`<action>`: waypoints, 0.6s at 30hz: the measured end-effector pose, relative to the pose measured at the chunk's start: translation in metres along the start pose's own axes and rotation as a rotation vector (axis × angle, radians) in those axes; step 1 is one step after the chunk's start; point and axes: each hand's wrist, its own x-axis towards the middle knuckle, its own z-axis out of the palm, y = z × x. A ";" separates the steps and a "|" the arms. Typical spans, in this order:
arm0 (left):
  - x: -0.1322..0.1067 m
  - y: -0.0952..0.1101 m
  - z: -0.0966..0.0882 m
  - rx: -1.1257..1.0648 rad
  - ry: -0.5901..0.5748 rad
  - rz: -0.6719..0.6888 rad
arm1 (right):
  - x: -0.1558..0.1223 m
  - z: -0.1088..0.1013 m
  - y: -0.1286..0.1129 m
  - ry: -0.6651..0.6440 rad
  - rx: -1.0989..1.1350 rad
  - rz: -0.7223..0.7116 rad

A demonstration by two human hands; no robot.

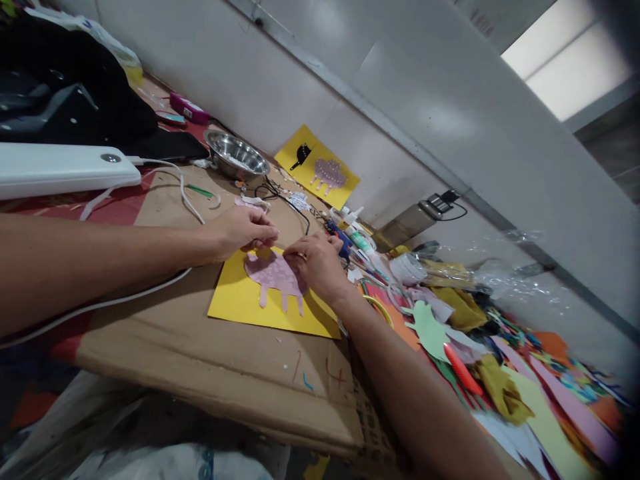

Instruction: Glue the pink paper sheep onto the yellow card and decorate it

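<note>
Yellow rectangular paper [230, 303] lies on brown cardboard [175, 347], bearing a pale purple, cloud-shaped paper cutout [275, 273] with narrow strips below; over its upper left, the left hand [243, 230] has thumb and fingertips drawn narrowly together; the right hand [317, 261], fingers bent and close, reaches down at the cutout's upper right; whether either holds anything small, I cannot tell.

On the left, a thin white cable [100, 305] passes beneath the left forearm [125, 247]; beyond the hands stands a round, shiny steel bowl [237, 157]; toward the person, cardboard stretches from the sheet to the near edge; a heap of coloured paper scraps [427, 323] crowds close to the right forearm [400, 387].

Hands hide the sheet's far edge and part of the cutout; the bowl's white contents are hard to make out; both forearms are cut off by the frame; the heap's right end blurs into shadow.
</note>
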 end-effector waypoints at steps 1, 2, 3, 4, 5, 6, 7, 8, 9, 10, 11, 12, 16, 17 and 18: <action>0.000 0.000 0.000 -0.006 0.001 -0.004 | 0.000 -0.001 0.001 -0.007 0.007 0.016; 0.000 0.000 0.000 -0.013 0.000 -0.010 | -0.001 -0.002 0.001 -0.013 0.019 0.039; 0.001 0.000 0.000 -0.017 0.000 -0.015 | -0.002 -0.004 0.002 -0.014 0.038 0.065; 0.001 0.000 0.000 -0.017 0.002 -0.018 | -0.003 -0.006 0.003 -0.014 0.063 0.091; 0.001 0.000 0.000 -0.015 0.005 -0.020 | -0.004 -0.007 0.003 -0.011 0.090 0.115; 0.001 0.000 0.000 -0.012 0.008 -0.021 | -0.006 -0.009 0.004 -0.006 0.115 0.133; 0.001 0.000 0.000 -0.006 0.011 -0.021 | -0.007 -0.010 0.005 0.001 0.136 0.146; 0.001 0.000 0.000 0.001 0.013 -0.021 | -0.008 -0.011 0.005 0.006 0.153 0.154; 0.001 -0.001 -0.001 0.007 0.014 -0.023 | -0.010 -0.011 0.006 0.013 0.165 0.160; 0.001 -0.001 -0.001 0.011 0.014 -0.025 | -0.010 -0.011 0.006 0.019 0.175 0.162; 0.002 -0.002 -0.001 0.012 0.013 -0.024 | -0.011 -0.010 0.006 0.023 0.186 0.161; 0.002 -0.002 -0.001 0.013 0.010 -0.023 | -0.012 -0.010 0.007 0.024 0.198 0.158; 0.001 -0.002 -0.001 -0.002 0.002 -0.021 | -0.012 -0.006 0.007 0.018 0.243 0.145; 0.001 -0.002 -0.001 -0.004 0.003 -0.026 | -0.011 -0.006 0.007 0.019 0.247 0.145; 0.001 -0.002 -0.001 -0.006 0.008 -0.031 | -0.011 -0.006 0.007 0.025 0.242 0.147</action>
